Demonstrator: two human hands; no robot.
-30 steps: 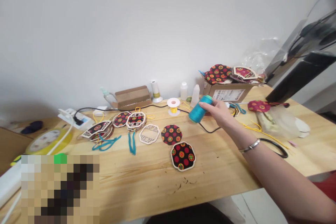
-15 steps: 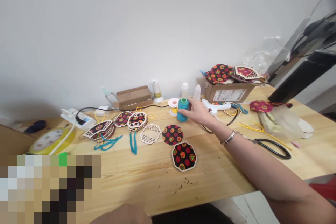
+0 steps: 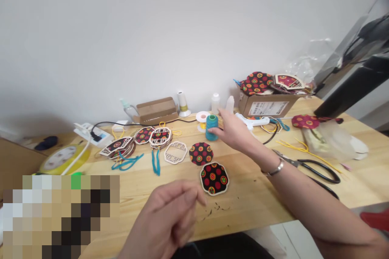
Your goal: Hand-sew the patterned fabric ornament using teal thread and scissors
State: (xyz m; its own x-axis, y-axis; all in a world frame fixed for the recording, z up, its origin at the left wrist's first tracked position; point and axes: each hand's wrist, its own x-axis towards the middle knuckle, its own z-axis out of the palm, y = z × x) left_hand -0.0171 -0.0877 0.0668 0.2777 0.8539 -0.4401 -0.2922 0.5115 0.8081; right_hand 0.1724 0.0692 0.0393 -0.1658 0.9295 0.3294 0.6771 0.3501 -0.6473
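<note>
A cone of teal thread [image 3: 212, 128] stands upright on the wooden table. My right hand [image 3: 232, 129] is beside it, thumb at the cone's side and the other fingers stretched out behind, away from the thread. Lower in the view, my left hand [image 3: 170, 210] hovers over the near edge of the table, fingers curled together, with nothing visible in them. Just beyond it lies a scalloped wood-framed piece [image 3: 214, 178] with dark patterned fabric. A round fabric piece [image 3: 201, 153] and a bare lattice frame [image 3: 175, 153] lie behind and to its left.
Finished-looking ornaments [image 3: 160, 136] with teal tassels lie at left, near a power strip [image 3: 95, 135] and a tape roll [image 3: 65, 158]. To the right are a white glue gun [image 3: 253, 121], black-handled scissors [image 3: 319, 170], yellow cords [image 3: 299, 147] and a cardboard box [image 3: 267, 105] of fabric pieces.
My right hand has loosened from the teal thread cone, its fingers straightening away. My left hand has risen from the bottom edge into view. The cone stays in place.
</note>
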